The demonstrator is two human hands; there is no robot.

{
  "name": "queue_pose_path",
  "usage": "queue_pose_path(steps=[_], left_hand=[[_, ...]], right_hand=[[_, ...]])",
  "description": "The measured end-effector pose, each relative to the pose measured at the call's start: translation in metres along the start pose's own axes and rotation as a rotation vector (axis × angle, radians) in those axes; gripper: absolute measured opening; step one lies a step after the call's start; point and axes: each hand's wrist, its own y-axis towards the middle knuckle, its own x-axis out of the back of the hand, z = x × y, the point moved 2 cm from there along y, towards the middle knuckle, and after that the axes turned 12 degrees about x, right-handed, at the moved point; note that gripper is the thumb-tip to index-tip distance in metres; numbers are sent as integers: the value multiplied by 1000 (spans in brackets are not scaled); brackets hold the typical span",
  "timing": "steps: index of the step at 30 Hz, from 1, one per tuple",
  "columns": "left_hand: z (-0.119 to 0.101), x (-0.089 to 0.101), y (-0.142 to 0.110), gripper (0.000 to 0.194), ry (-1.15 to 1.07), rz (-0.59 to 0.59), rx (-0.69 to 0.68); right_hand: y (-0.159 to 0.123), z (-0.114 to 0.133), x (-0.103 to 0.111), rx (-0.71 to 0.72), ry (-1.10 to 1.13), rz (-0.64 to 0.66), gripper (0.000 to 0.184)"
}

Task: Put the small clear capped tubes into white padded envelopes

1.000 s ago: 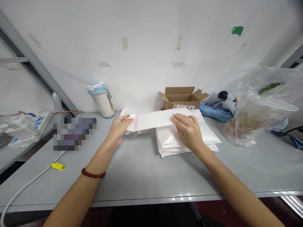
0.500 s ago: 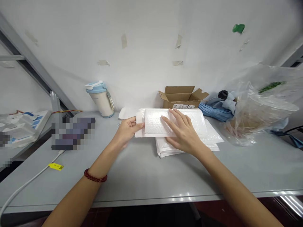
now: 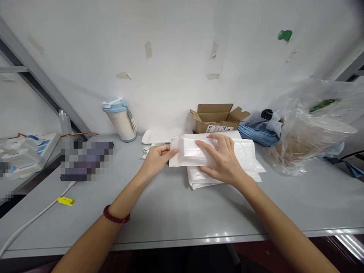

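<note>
A white bubble mailer (image 3: pixel 196 151) lies sideways over a stack of similar white mailers (image 3: pixel 199 178) on the grey table. My left hand (image 3: pixel 159 157) pinches the mailer's left end, the flap side, between thumb and fingers. Across its middle rests my right hand (image 3: pixel 222 157), thumb at the near edge and fingers bent over the top face, gripping it. The mailer's surface looks bumpy and shiny. Whether anything is inside it cannot be seen.
Behind the mailers stands an open cardboard box (image 3: pixel 214 117). A cup with a blue lid (image 3: pixel 121 121) is at the back left, near a pixelated dark object (image 3: pixel 88 161) and a white cable (image 3: pixel 36 218). A folded blue umbrella (image 3: pixel 258 132) and a plastic-wrapped tub (image 3: pixel 309 140) sit right.
The top mailer has shifted a little to the right, and my left hand has moved right with its end. My right hand's fingers have curled more over it.
</note>
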Motion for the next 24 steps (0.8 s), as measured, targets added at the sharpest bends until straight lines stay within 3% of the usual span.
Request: queue_pose_path(steps=[4,7,12,17,21,24], left_hand=[[-2,17,6,26,104,-187,-10],[0,28,11,18,426,-291,-42],[17,32,19,17,760,-159,-52],[27,26,22,14,939,-228,-123],[17,27,18,15,920,-149,-131],[-1,43,9,14,756,-81,-111]], right_hand=[[-2,-6,1,-26,-18,-34,51],[-3,-10,1,-38,9,-20,50],[-1,-11,3,-91,5,-40,51],[1,-11,3,-154,32,25,53],[1,-11,0,-184,75,74,53],[1,-11,-2,-199,95,86,54]])
